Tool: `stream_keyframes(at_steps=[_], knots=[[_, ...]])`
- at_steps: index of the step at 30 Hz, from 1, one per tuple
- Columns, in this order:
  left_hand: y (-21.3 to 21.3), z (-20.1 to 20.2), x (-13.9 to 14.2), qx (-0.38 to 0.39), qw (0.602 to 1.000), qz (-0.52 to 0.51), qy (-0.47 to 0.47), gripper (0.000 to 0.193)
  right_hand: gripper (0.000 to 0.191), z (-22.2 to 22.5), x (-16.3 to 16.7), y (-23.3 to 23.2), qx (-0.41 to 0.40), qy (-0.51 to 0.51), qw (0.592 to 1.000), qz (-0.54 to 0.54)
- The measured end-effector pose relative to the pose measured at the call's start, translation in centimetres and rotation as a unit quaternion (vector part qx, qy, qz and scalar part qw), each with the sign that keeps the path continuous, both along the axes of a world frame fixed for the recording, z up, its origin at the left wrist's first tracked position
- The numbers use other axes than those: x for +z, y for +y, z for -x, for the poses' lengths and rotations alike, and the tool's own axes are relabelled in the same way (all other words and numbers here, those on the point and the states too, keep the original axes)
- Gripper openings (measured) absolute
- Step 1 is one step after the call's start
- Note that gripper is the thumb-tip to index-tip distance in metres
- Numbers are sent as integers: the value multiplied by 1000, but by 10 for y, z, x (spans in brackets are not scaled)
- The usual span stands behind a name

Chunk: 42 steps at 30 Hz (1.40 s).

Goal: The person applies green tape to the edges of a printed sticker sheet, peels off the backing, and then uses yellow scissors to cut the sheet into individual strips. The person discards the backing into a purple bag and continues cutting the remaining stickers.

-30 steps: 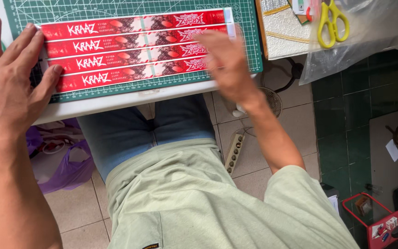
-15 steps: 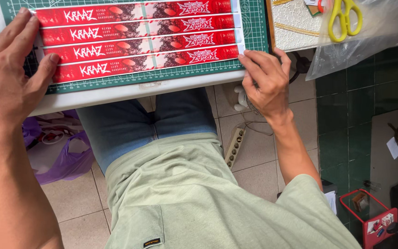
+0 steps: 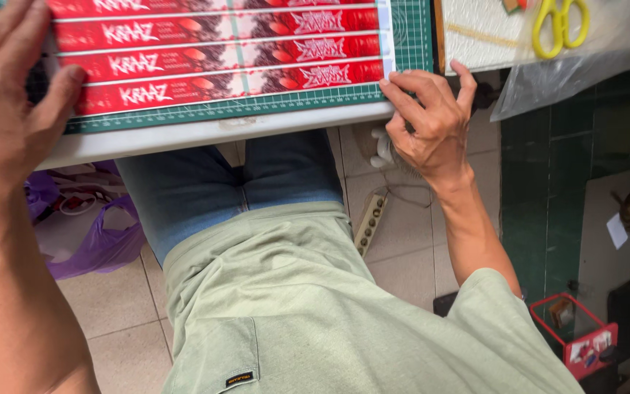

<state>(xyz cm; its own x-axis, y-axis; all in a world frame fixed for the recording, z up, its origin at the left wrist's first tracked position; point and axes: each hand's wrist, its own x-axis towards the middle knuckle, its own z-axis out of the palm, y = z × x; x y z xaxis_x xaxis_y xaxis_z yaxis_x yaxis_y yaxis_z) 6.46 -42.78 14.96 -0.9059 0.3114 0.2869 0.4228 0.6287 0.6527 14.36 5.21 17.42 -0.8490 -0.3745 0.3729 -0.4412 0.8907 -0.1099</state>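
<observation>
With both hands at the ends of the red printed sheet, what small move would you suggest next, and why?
Probably slide the right hand up onto the sheet's white right edge. That hand sits at the cutting mat's corner, beside the sheet, while the left hand presses only the left end.

Left hand [image 3: 5, 109] and right hand [image 3: 432, 120] at red printed strips [image 3: 220, 55] on green cutting mat [image 3: 410, 44].

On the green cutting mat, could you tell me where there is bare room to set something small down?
Little room: the red printed strips cover most of the cutting mat. Bare patches are the narrow band between the strips' right ends and the mat's right edge, and a thin strip along its front edge, partly taken by the right hand.
</observation>
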Motion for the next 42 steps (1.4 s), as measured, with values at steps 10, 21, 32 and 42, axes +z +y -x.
stream_keyframes(at_steps=[10, 21, 32, 42], knots=[[1, -4, 19, -3, 999, 25, 27, 54, 34, 16, 15, 1, -14, -40, 997, 64], [-1, -3, 16, 1, 998, -18, -61, 54, 33, 20, 22, -6, -8, -54, 998, -36], [1, -1, 22, 1, 1000, 23, 21, 54, 22, 86, 41, 11, 44, -104, 991, 65], [0, 0, 21, -4, 1000, 13, -3, 51, 41, 117, 18, 21, 96, -24, 994, -42]])
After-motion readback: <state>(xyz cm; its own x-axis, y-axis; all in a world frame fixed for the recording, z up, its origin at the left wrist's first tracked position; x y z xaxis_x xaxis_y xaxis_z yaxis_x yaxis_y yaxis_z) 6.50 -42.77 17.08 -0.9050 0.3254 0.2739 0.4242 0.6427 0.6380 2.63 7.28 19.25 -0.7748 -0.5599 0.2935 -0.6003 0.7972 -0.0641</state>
